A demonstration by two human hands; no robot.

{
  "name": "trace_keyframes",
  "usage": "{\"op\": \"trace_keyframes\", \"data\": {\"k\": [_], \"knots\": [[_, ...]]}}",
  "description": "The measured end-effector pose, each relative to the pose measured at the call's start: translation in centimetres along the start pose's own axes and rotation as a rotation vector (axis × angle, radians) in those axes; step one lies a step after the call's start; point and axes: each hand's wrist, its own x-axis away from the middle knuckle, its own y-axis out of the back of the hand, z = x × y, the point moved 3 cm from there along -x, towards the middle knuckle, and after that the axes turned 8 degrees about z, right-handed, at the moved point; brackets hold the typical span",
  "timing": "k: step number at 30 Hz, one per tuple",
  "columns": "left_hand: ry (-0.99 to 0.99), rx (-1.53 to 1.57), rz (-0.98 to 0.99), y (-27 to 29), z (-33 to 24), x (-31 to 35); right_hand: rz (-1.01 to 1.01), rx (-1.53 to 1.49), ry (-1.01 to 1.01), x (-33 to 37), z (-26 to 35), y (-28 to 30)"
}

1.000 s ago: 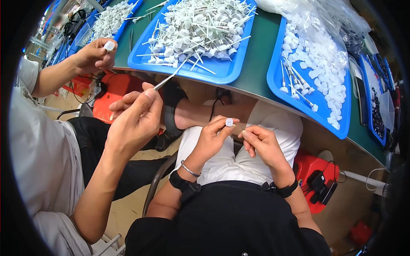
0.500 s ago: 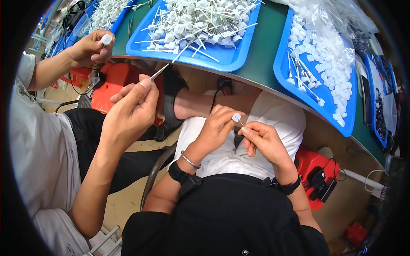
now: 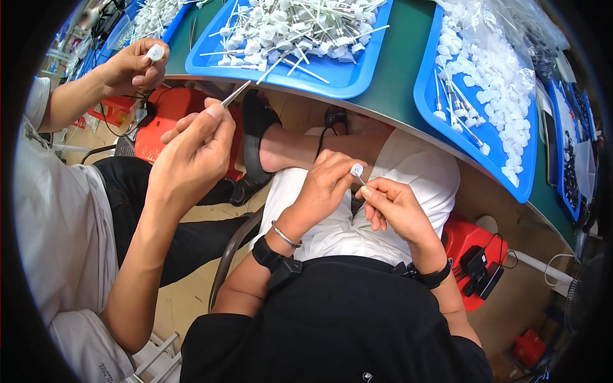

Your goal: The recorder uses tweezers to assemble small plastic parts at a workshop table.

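Over my lap, my left hand [image 3: 322, 191] is closed in a pinch on a small white plastic cap [image 3: 356, 170], whose pale face shows past the fingertips. Just to its right, my right hand [image 3: 391, 203] grips a thin metal rod [image 3: 362, 181] between thumb and forefinger. The rod's far end reaches the cap; whether it is inside or only touching it, I cannot tell. My right hand's other fingers are curled in. Several similar white caps on rods [image 3: 300, 32] lie heaped in the blue tray [image 3: 348, 90] beyond my hands.
At left a co-worker's hand [image 3: 191, 153] holds metal tweezers [image 3: 235, 94]; that person's other hand [image 3: 131, 67] holds another white cap [image 3: 155, 52]. A second blue tray [image 3: 421, 96] at right holds loose white caps [image 3: 504, 115]. The green table's edge [image 3: 399, 118] runs beyond my knees.
The white cap in my left hand has turned slightly, its face now narrower. My hands stay almost in place. The co-worker's tweezers have shifted a little to the left and down.
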Motion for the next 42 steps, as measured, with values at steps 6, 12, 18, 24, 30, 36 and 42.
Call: {"op": "trace_keyframes", "data": {"k": [6,12,18,24,30,36,42], "knots": [[-0.016,-0.045,-0.004,-0.07,0.16,0.12,-0.001,-0.005,-0.018,-0.11,-0.11,0.08],[-0.029,-0.101,-0.026,0.05,0.01,0.06,0.005,-0.024,-0.025,-0.16,-0.33,0.18],[-0.045,-0.113,-0.02,-0.01,0.0,0.08,0.017,-0.036,-0.024,-0.19,-0.36,0.13],[-0.048,-0.086,-0.012,-0.21,-0.08,0.11,0.001,-0.024,-0.013,-0.19,-0.48,0.24],[-0.017,-0.041,0.012,-0.37,0.1,0.2,-0.064,0.051,-0.008,-0.06,-0.22,0.15],[-0.021,-0.021,0.01,-0.49,0.28,0.22,-0.108,0.12,0.018,0.08,0.07,0.02],[-0.011,-0.027,0.021,-0.6,0.45,0.26,-0.147,0.189,0.04,0.15,0.12,0.0]]}}
